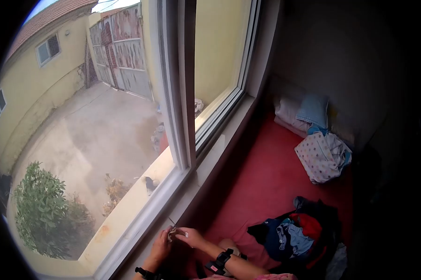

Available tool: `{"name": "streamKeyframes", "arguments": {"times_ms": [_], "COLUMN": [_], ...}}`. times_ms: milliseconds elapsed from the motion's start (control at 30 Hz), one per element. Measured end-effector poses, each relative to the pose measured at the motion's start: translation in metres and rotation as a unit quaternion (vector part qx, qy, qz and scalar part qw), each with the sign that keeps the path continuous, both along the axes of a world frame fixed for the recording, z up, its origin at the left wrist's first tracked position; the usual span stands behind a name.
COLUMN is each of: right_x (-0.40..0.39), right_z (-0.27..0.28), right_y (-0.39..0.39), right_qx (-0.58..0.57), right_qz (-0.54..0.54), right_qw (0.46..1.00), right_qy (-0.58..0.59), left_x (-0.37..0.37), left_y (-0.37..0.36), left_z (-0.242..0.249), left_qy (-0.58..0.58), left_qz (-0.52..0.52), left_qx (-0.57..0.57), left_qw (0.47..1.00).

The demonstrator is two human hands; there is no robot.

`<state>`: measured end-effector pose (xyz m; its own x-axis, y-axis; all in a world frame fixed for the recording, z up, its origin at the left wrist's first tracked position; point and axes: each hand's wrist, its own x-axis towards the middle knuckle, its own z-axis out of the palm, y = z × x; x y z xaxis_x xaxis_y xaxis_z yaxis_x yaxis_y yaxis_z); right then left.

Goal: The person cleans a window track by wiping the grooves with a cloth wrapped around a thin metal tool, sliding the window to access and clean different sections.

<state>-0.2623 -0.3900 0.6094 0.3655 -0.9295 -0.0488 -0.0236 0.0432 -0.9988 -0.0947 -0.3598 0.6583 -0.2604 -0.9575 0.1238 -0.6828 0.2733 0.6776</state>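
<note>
Close together over the window sill [147,242], my left hand [161,246] and my right hand [192,237] meet with bent fingers. Between them is a small beige, crumpled-looking piece [172,233], which both hands' fingertips pinch. A thin dark pointed sliver [172,222] sticks up from it; its kind is too small to make out. Something small and white [186,234] shows at the fingers of my right hand. Dark bands are strapped around both wrists.
A sliding window [177,84] stands at the left, with a yard, a bush [41,210] and a metal gate [122,51] outside. Right of the sill, a red-covered bed [241,186] bears a heap of dark clothes [271,240], a dotted cloth bundle [315,156] and pillows [312,108].
</note>
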Motion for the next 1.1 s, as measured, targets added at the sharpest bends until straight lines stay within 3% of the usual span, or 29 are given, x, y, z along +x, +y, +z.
{"name": "streamKeyframes", "arguments": {"times_ms": [133, 267, 333, 467, 567, 633, 767, 867, 933, 1100], "right_x": [-0.018, -0.030, -0.028, -0.028, -0.023, -0.021, -0.014, -0.002, 0.002, -0.009], "right_z": [-0.014, -0.008, -0.008, 0.033, 0.027, 0.027, 0.028, 0.022, 0.016, -0.014], "right_y": [-0.002, -0.006, -0.009, -0.007, -0.006, -0.005, -0.004, 0.000, -0.001, -0.003], "right_qx": [0.039, 0.017, -0.101, -0.010, -0.008, -0.010, 0.006, -0.005, -0.033, -0.021], "right_qz": [-0.052, -0.111, -0.158, -0.135, -0.121, -0.126, -0.095, -0.125, -0.176, -0.230], "right_qw": [0.997, 0.992, 0.981, 0.988, 0.993, 0.991, 0.992, 0.988, 0.979, 0.965], "right_qy": [0.046, 0.060, 0.044, 0.070, 0.002, 0.033, 0.079, 0.091, 0.097, 0.127], "left_x": [-0.001, -0.008, -0.016, -0.026, -0.032, -0.036, -0.029, -0.027, -0.030, -0.029], "left_y": [-0.005, -0.013, -0.019, -0.026, -0.028, -0.025, -0.025, -0.023, -0.021, -0.019], "left_z": [0.003, 0.005, 0.007, 0.000, 0.006, 0.018, 0.010, 0.013, 0.007, 0.008], "left_qy": [-0.010, -0.004, 0.019, 0.045, 0.059, 0.167, 0.139, 0.053, 0.015, 0.053], "left_qz": [0.018, 0.035, 0.015, -0.013, 0.012, 0.078, 0.166, 0.120, 0.052, -0.089], "left_qx": [-0.045, -0.010, 0.040, 0.018, 0.028, 0.083, 0.098, 0.046, -0.060, -0.001], "left_qw": [0.999, 0.999, 0.999, 0.999, 0.998, 0.979, 0.971, 0.990, 0.997, 0.995]}}
